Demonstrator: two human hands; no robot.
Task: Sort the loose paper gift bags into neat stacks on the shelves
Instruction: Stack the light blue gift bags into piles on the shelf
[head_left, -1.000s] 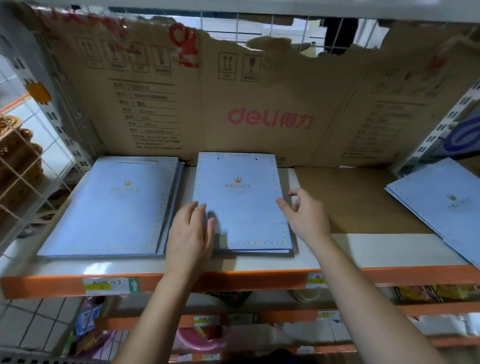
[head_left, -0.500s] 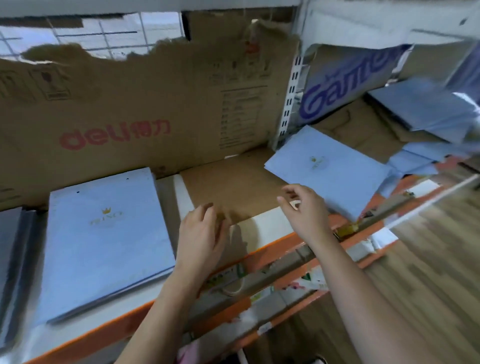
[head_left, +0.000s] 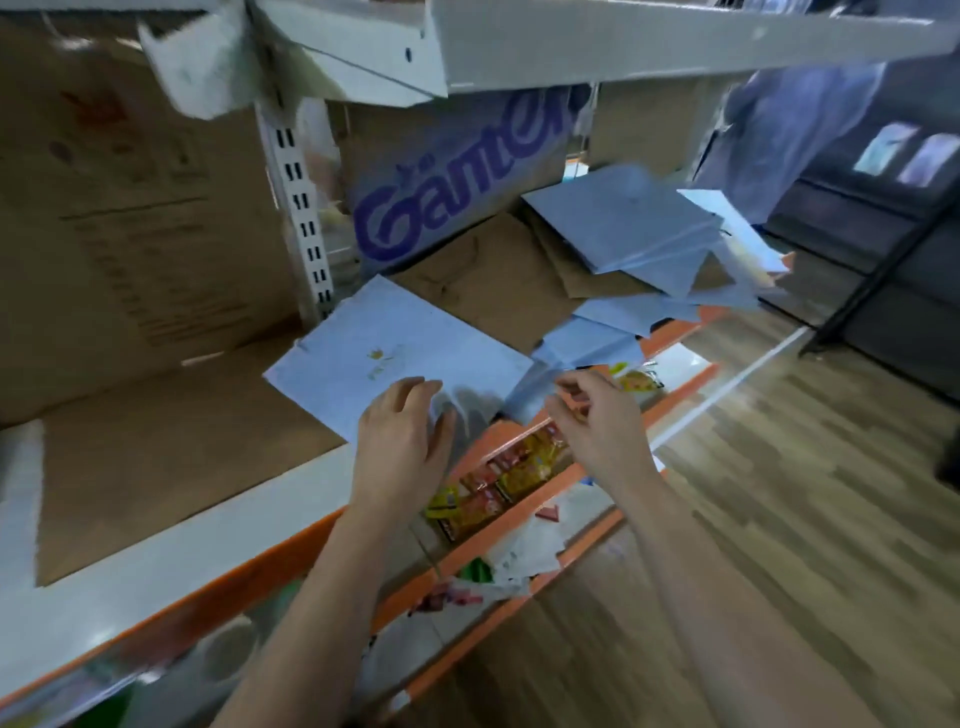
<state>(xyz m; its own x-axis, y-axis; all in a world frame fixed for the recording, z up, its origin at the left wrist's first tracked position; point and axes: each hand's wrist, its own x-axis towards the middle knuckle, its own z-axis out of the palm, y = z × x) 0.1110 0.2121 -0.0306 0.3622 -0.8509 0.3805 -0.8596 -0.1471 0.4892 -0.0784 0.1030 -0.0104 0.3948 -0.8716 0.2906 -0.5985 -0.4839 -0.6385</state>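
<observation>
Found loose gift bag (head_left: 395, 353) lying skewed, near corner under relaxed-open left hand (head_left: 405, 441); couldn't make out curled right hand (head_left: 592, 415) grip, tbh.

We log: nearest gift bag (head_left: 395, 358) pale blue, small gold emblem at centre; loose bags (head_left: 634, 228) behind, same pale blue; shelf lip (head_left: 249, 571) orange under white top; cardboard backing (head_left: 457, 171) brown, purple lettering; floor (head_left: 779, 467) grey-brown plank pattern.

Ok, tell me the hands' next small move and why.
Probably take the near edge of the crooked blue bag with both hands: the left hand is open over its near corner, the right hand is beside its right corner, and the bag lies askew at the shelf edge.
</observation>
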